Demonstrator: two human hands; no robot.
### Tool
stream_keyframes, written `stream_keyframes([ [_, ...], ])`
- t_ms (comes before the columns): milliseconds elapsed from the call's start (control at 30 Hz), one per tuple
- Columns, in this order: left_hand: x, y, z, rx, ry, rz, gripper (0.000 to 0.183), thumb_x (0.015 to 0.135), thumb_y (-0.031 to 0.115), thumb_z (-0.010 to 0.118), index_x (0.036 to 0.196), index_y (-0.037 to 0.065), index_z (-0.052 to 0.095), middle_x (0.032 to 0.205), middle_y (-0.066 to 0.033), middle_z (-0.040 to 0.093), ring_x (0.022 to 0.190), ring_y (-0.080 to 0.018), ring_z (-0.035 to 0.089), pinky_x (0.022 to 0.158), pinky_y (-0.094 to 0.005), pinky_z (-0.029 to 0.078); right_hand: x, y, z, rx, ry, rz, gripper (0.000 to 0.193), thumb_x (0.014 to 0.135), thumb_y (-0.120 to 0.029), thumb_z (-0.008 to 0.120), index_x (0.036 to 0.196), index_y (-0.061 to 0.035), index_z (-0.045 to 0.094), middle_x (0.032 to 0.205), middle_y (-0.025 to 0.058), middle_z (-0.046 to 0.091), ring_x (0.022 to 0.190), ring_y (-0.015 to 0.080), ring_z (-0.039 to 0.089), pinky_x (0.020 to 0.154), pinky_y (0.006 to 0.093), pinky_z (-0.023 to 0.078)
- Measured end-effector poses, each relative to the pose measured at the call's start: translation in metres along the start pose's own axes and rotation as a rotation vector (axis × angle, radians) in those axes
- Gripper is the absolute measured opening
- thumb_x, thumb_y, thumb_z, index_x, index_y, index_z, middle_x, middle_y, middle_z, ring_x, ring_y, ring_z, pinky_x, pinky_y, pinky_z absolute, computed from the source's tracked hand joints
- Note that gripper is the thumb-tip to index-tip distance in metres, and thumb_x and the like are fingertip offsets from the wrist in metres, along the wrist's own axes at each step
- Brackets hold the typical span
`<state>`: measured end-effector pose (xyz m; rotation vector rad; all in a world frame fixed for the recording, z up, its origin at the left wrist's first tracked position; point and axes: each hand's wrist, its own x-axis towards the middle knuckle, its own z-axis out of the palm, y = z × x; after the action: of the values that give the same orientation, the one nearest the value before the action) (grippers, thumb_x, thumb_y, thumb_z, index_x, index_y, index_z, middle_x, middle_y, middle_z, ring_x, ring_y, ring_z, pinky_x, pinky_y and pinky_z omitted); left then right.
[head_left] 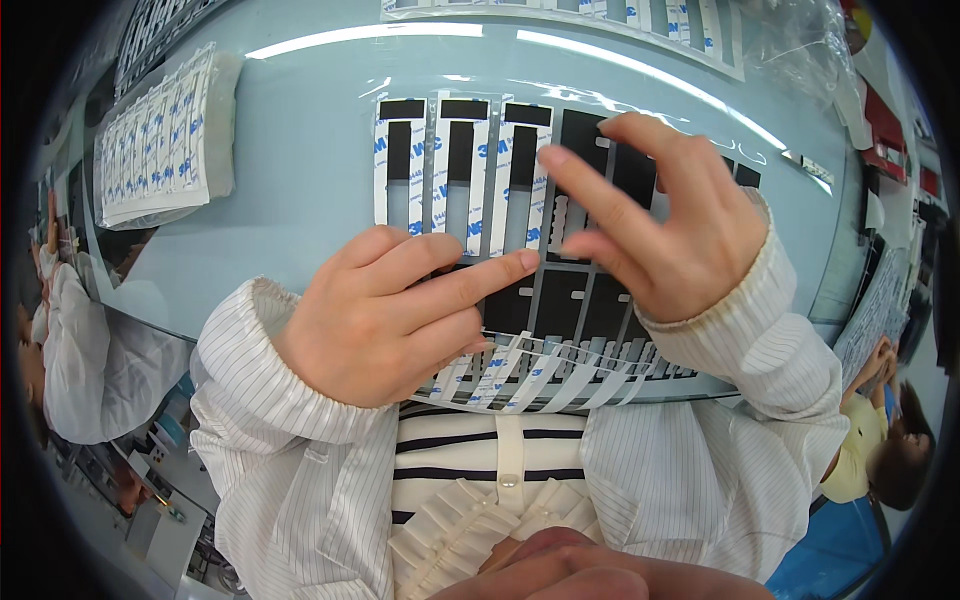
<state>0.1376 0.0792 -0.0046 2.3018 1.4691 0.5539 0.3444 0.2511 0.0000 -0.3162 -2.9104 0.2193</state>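
Observation:
My left hand (pixel 375 315) lies low over the work with its index finger stretched out. That fingertip touches the lower end of a white adhesive strip (pixel 500 200) with blue print and black patches. My right hand (pixel 700 215) is held above with fingers apart and nothing visible between them. Its index fingertip is at the same strip's right edge, and another fingertip is by the top of a black flat panel (pixel 580 130). Two similar adhesive strips (pixel 444 195) (pixel 381 195) stand in line to the left. More black panels (pixel 560 308) lie below, partly hidden by my hands.
A plastic-wrapped stack of printed strips (pixel 165 150) sits at the left. Along the near table edge lies clear film with strips (pixel 530 375). Another sheet of strips (pixel 600 12) is at the back, beside crumpled clear plastic (pixel 790 45). Other people are at both sides.

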Motion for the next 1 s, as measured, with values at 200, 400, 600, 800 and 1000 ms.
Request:
stream_keyframes([
  [200, -0.006, -0.007, 0.003, 0.024, 0.0, 0.008, 0.029, 0.068, 0.018, 0.076, 0.09, 0.004, 0.064, 0.133, -0.0057, 0.065, 0.111, -0.0266, 0.061, 0.085, -0.0383, 0.05, 0.001, -0.004, 0.016, -0.082, -0.055, -0.034, 0.051, 0.089, -0.051, 0.06, 0.133, -0.0272, 0.065, 0.133, 0.0129, 0.053, 0.094, 0.0259, 0.056, 0.085, 0.0366, 0.051],
  [400, -0.006, -0.007, 0.009, 0.026, 0.002, -0.007, 0.027, 0.082, 0.02, 0.069, 0.071, 0.007, 0.047, 0.133, -0.0064, 0.065, 0.123, -0.0307, 0.059, 0.091, -0.0421, 0.046, 0.002, 0.001, 0.026, -0.138, -0.003, 0.013, 0.049, 0.091, -0.052, 0.058, 0.133, -0.0282, 0.065, 0.136, 0.0126, 0.052, 0.098, 0.0265, 0.056, 0.084, 0.0381, 0.049],
  [600, -0.007, -0.008, 0.01, 0.021, 0.01, -0.009, 0.027, 0.082, 0.019, 0.069, 0.072, 0.007, 0.048, 0.134, -0.0055, 0.065, 0.126, -0.0301, 0.058, 0.094, -0.0443, 0.046, 0.007, -0.003, 0.03, -0.258, 0.023, 0.036, 0.051, 0.092, -0.055, 0.055, 0.134, -0.028, 0.064, 0.14, 0.0123, 0.05, 0.104, 0.027, 0.056, 0.089, 0.0386, 0.047],
  [800, -0.004, -0.006, 0.007, 0.009, 0.0, -0.03, 0.024, 0.07, 0.02, 0.078, 0.074, 0.009, 0.057, 0.133, -0.0029, 0.065, 0.125, -0.0248, 0.058, 0.097, -0.0436, 0.048, 0.007, -0.005, 0.032, -0.17, -0.032, -0.016, 0.058, 0.092, -0.065, 0.042, 0.134, -0.0311, 0.064, 0.153, 0.0115, 0.042, 0.121, 0.0281, 0.051, 0.1, 0.0392, 0.041],
  [1000, -0.003, -0.002, 0.004, -0.015, 0.009, -0.033, 0.026, 0.08, 0.018, 0.071, 0.07, 0.007, 0.05, 0.133, -0.0046, 0.066, 0.127, -0.0272, 0.058, 0.098, -0.0468, 0.046, 0.026, 0.006, 0.032, -0.249, 0.004, -0.011, 0.068, 0.089, -0.073, 0.035, 0.137, -0.0335, 0.061, 0.157, 0.0105, 0.039, 0.13, 0.029, 0.046, 0.106, 0.0411, 0.035],
])
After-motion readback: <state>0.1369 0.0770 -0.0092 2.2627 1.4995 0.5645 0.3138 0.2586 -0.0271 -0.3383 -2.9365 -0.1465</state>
